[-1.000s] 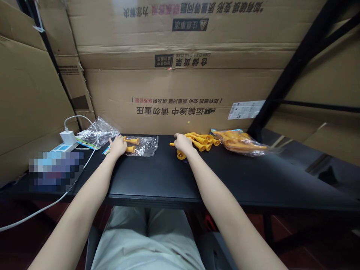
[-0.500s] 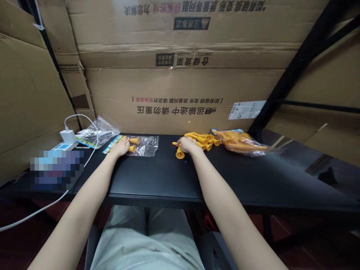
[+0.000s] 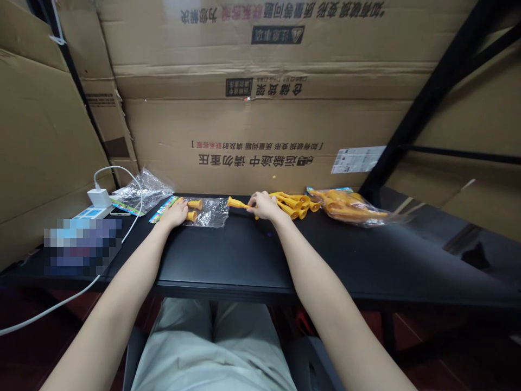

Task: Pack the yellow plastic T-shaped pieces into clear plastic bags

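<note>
Work at a dark table, ordered by size. A cardboard panel [image 3: 260, 125] closes the far side, its printing upside down; before it runs the table [image 3: 228, 260]. On the right lies a full bag [image 3: 350, 206] of yellow horns; at the far left, a crumpled bag [image 3: 148, 187]; between them, left of centre, a flat bag [image 3: 215, 213] with a coloured header at its left end. The horn pile [image 3: 300, 203] sits at the far side, just left of the full bag, most visible bells facing right and near. A cable [image 3: 140, 201] loops from a charger [image 3: 98, 196] at the left. The left hand [image 3: 176, 213] rests on the flat bag, fingers partly spread over two horns (whether these lie inside the plastic, and whether the fingers grip them, cannot be told). The right hand [image 3: 264, 205], just left of the pile, has thumb and fingers closed on the narrow end of a single horn [image 3: 236, 203]. Half a second earlier that hand was lower over the table, with a bell showing on its near side; now the held horn's bell points left, just beside the flat bag's right edge. One horn thus stands apart from the pile, between it and the flat bag; a yellow bit beneath the fingers is too small to identify.
</note>
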The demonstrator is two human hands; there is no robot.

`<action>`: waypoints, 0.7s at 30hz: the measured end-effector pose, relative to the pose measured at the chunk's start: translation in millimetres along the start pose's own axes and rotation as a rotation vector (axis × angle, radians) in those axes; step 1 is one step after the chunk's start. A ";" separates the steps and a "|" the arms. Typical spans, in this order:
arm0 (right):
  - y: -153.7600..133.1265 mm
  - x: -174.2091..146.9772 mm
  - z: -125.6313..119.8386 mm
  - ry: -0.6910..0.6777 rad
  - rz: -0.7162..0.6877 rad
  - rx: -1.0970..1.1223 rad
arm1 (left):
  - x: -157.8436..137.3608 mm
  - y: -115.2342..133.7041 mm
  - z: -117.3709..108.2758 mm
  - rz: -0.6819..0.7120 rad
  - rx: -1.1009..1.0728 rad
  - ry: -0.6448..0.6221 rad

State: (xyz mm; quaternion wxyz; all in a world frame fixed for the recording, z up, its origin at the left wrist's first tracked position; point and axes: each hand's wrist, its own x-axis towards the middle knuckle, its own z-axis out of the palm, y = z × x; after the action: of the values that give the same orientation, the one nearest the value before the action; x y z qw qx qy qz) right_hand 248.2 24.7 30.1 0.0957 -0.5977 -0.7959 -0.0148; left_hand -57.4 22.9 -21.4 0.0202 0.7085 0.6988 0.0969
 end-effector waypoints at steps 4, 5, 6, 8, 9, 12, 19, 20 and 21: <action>-14.5 2.2 5.2 -0.010 -0.102 0.038 | -1.4 4.3 0.4 0.027 -0.002 0.008; -19.1 2.2 7.3 -0.028 -0.117 0.040 | -1.6 6.0 0.8 0.034 -0.003 0.007; -23.5 2.0 9.3 -0.044 -0.130 0.042 | -2.0 7.9 1.1 0.041 -0.003 0.007; -30.9 1.0 12.3 -0.064 -0.150 0.044 | -3.3 12.5 1.4 0.051 -0.004 0.008; -33.5 0.4 13.0 -0.071 -0.159 0.038 | -4.2 14.9 1.1 0.053 -0.007 0.009; -36.3 -1.4 12.3 -0.082 -0.170 -0.003 | -7.4 21.2 -0.8 0.052 -0.010 0.002; -38.7 -4.6 10.0 -0.001 -0.106 -0.091 | -14.0 29.9 -6.7 0.084 0.020 -0.028; -40.4 -5.3 9.9 -0.004 -0.105 -0.093 | -14.5 30.8 -7.0 0.087 0.022 -0.031; -42.2 -5.9 9.5 -0.011 -0.109 -0.087 | -14.8 31.5 -7.1 0.086 0.020 -0.034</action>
State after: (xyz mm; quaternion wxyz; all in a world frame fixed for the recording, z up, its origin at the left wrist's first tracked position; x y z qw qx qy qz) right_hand 208.3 8.4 23.6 0.0643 -0.5571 -0.8264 -0.0514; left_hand -27.6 6.7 -10.9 0.0210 0.7395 0.6682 0.0786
